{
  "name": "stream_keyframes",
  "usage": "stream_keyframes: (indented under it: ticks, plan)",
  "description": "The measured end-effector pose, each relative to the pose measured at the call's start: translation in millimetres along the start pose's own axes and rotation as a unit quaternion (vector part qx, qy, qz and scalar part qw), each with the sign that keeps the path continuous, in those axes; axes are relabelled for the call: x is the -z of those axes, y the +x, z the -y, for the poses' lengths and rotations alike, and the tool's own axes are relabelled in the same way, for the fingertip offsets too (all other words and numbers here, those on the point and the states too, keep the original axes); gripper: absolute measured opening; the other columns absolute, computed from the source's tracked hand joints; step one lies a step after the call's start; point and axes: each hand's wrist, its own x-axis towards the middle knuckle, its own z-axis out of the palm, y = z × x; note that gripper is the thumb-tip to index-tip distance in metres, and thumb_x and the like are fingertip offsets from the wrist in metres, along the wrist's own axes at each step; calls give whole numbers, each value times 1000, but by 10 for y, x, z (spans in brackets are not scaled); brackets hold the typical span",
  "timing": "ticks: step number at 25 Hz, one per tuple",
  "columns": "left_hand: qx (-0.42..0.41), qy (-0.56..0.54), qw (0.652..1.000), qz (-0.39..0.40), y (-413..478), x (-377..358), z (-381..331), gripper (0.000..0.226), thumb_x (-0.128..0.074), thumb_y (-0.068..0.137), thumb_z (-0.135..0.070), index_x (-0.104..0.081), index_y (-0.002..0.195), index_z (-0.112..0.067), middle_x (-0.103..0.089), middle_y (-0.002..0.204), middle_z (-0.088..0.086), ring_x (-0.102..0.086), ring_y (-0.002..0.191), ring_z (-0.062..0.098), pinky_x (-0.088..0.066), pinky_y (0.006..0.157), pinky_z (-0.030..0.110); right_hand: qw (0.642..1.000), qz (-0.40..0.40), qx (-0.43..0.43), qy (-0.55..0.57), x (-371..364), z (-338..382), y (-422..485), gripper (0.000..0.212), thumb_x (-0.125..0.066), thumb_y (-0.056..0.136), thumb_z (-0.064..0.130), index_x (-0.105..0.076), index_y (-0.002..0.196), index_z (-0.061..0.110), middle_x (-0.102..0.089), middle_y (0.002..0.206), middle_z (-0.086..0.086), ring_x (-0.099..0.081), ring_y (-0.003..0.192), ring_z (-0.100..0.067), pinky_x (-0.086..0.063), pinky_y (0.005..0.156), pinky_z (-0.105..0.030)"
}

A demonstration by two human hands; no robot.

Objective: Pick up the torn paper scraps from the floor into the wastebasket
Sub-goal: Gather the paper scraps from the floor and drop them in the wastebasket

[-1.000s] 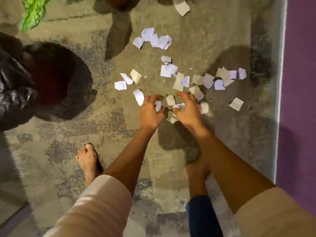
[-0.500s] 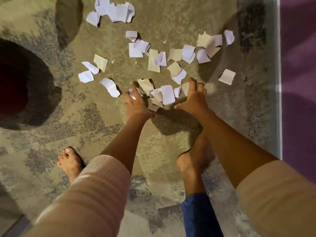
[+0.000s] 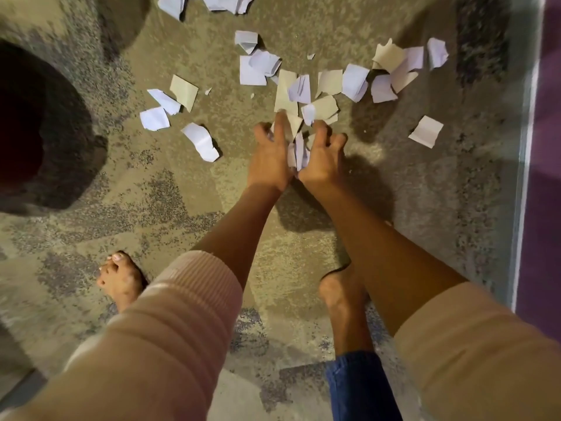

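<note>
Scraps [image 3: 291, 95] of torn white and tan paper lie scattered over the floor [image 3: 303, 268], most of them in a band just beyond the hands, with a few off to the left [image 3: 200, 141], one alone at the right [image 3: 425, 131] and more at the far edge [image 3: 209, 1]. The step in hand looks like the gathering: the left hand [image 3: 268, 159] and right hand [image 3: 323, 161] are pressed heel to heel, fingers curled inward, cupped together around a bunch [image 3: 299, 151] of scraps squeezed between the palms. Neither hand is flat or loose; both close on that bunch. The dark round shape at the left edge is probably the wastebasket [image 3: 33, 129], well apart from the hands. Next, I judge, the bunch must be lifted without spilling, keeping the palms tight, and carried left to the wastebasket, since loose paper slips easily from a two-handed scoop; most scraps remain on the floor, so the task is early. Compared with half a second ago, the hands have come together: then they were apart, spread on either side of a small pile, and now they meet with that pile caught between them. The view has also shifted slightly, and the far scraps sit nearer the top edge.
</note>
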Motion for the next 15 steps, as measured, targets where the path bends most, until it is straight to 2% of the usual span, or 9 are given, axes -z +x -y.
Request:
stream_keyframes:
  ticks: [3, 6, 8, 10, 11, 13, 15]
  plan:
    - [-25, -56, 997, -48, 181, 136, -70, 81, -62, 84, -12, -19, 153, -12, -26, 141, 20, -62, 91, 35, -54, 79, 45, 996, -38, 41, 71, 176, 155, 156, 88, -71, 74, 8, -25, 148, 21, -32, 140, -17, -54, 113, -34, -46, 87, -33]
    - [-31, -48, 992, -112, 330, 272, -61, 83, -56, 77, -2, -22, 152, -12, -26, 142, 20, -62, 85, 28, -53, 64, 38, 991, -85, 62, 84, 486, 91, 339, 83, -66, 75, 1, -29, 146, 20, -33, 144, -16, -43, 129, -32, -43, 97, -34]
    - [-22, -18, 993, -118, 401, 344, 0, 87, -61, 76, -11, -20, 153, -14, -23, 145, 20, -60, 95, 28, -51, 62, 34, 993, -106, 41, 28, 740, -87, 525, 81, -64, 76, 2, -29, 146, 22, -34, 142, -16, -40, 130, -31, -35, 104, -35]
    - [12, 23, 997, -69, 479, 389, 80, 100, -69, 74, -27, -10, 155, -16, -12, 151, 22, -44, 124, 38, -51, 86, 41, 989, -132, 31, -50, 1025, -316, 731, 76, -66, 78, 14, -30, 145, 18, -31, 144, -19, -33, 133, -34, -30, 111, -40]
    - [36, 47, 998, -34, 521, 404, 114, 109, -73, 72, -32, -4, 155, -17, -4, 154, 25, -29, 134, 44, -43, 98, 46, 987, -133, 18, -90, 1162, -440, 829, 78, -69, 78, 24, -30, 145, 16, -27, 147, -22, -29, 135, -37, -31, 111, -44]
    - [68, 97, 993, 18, 601, 440, 141, 124, -80, 68, -36, 6, 155, -17, 9, 156, 28, -12, 140, 49, -32, 108, 51, 985, -95, -24, -143, 1396, -663, 1014, 91, -75, 75, 35, -22, 147, 17, -17, 152, -27, -20, 138, -45, -29, 109, -49]
    - [48, 157, 986, 25, 666, 465, 114, 126, -81, 69, -38, 8, 154, -12, 9, 155, 31, -8, 142, 50, -24, 111, 51, 987, -25, -69, -143, 1559, -800, 1175, 103, -79, 73, 36, -12, 151, 23, -5, 155, -27, -7, 141, -49, -22, 112, -55]
